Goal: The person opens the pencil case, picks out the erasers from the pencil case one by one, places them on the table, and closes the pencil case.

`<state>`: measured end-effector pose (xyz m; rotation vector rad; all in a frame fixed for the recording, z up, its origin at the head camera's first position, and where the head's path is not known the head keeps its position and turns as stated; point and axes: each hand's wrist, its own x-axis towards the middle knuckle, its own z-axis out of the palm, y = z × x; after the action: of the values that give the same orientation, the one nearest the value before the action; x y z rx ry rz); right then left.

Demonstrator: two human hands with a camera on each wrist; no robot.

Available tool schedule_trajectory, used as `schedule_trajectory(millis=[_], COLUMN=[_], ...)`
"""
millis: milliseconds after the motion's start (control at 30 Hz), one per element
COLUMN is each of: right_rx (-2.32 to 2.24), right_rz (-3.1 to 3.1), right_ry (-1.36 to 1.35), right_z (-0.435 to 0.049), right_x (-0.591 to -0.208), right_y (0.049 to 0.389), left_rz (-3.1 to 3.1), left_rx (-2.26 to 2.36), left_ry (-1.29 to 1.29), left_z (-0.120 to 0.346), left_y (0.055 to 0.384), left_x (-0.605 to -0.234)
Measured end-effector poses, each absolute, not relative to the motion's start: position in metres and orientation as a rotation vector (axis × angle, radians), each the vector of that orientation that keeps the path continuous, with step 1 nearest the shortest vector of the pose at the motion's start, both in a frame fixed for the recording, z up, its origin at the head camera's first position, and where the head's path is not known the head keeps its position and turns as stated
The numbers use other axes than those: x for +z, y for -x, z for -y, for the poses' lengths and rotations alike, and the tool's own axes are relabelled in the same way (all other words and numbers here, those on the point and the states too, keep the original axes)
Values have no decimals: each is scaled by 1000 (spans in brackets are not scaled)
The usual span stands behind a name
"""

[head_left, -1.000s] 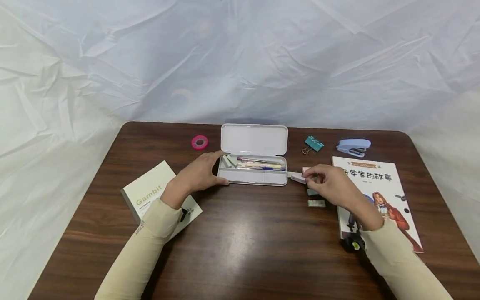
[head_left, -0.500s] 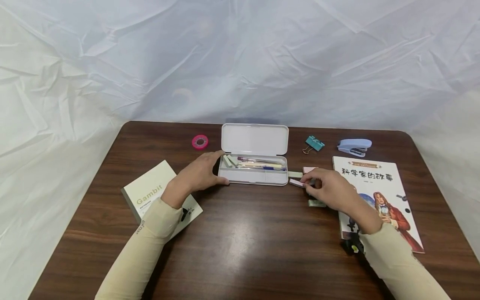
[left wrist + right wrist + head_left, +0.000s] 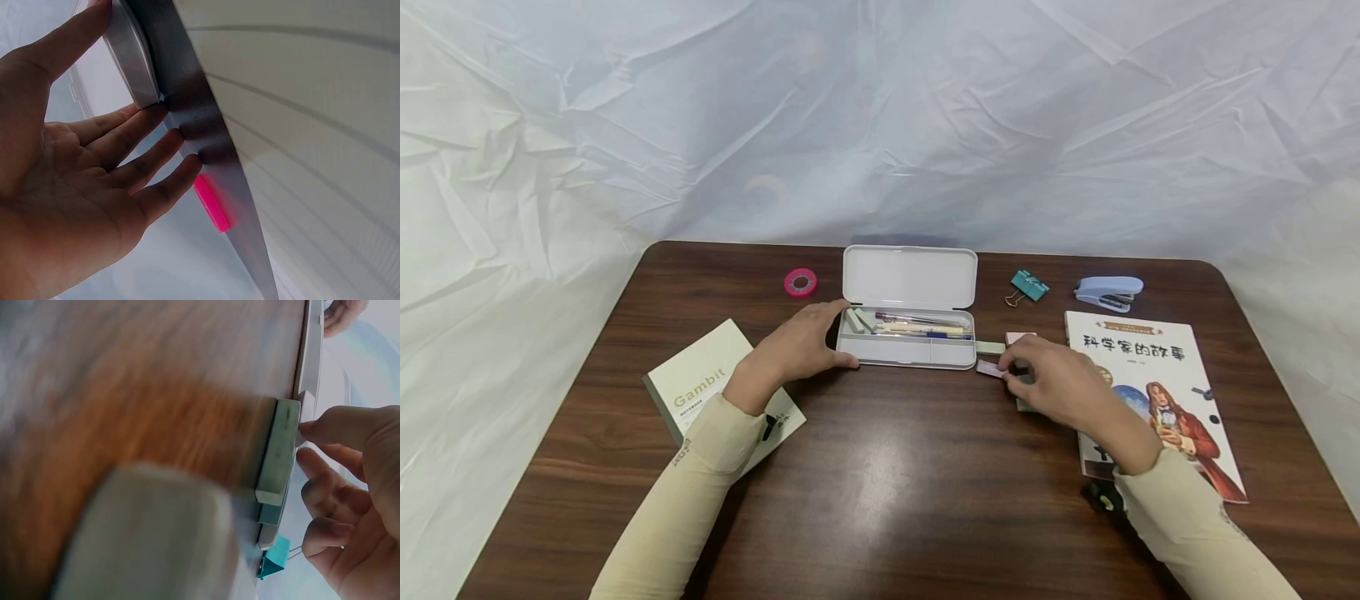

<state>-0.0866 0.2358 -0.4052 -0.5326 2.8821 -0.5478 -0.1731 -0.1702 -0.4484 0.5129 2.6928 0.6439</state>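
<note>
An open white pencil case [image 3: 891,354] lies with its lid [image 3: 910,279] raised at the back. Pens [image 3: 925,330] and two pale green erasers [image 3: 859,320] fill its rear compartment. My left hand [image 3: 801,343] holds the case's left end, thumb at the front, fingers at the back. Right of the case, my right hand [image 3: 1054,379] pinches the right end of a pinkish eraser [image 3: 990,368] resting low at the table. Behind it lies a light green eraser [image 3: 990,347]; a pink eraser [image 3: 1020,337] and another green eraser [image 3: 279,450] are partly covered by the hand.
A teal binder clip [image 3: 1029,286] and blue stapler [image 3: 1108,293] lie back right, above a picture-covered book [image 3: 1138,358]. A pink tape roll [image 3: 801,282] lies back left. The Gambit notebook [image 3: 703,367] sits under the left forearm. White sheeting surrounds the table [image 3: 872,467].
My right hand has shifted slightly toward the front with the pinkish eraser, which has moved left and forward and now lies flatter beside the case. The left hand stays on the case.
</note>
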Motion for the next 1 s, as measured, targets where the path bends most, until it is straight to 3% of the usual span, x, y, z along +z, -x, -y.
schedule_trajectory(millis=[300,567,800,1000], right_rx=[-512,-520,-531,-544], right_rz=[-2881,-2896,-2884,-2875], right_ry=[541,550,527,518], right_z=[-232,-231,-230,-230], right_x=[-406,-406,-406,-406], right_y=[87,88,88,88], left_rz=[-2669,-2699,-2661,-2664], left_rx=[633,637,621,638], left_ry=[-502,-523,-484,-494], left_z=[160,168,158,162], left_y=[159,168,153,160], left_x=[-414,-438,-405,-421])
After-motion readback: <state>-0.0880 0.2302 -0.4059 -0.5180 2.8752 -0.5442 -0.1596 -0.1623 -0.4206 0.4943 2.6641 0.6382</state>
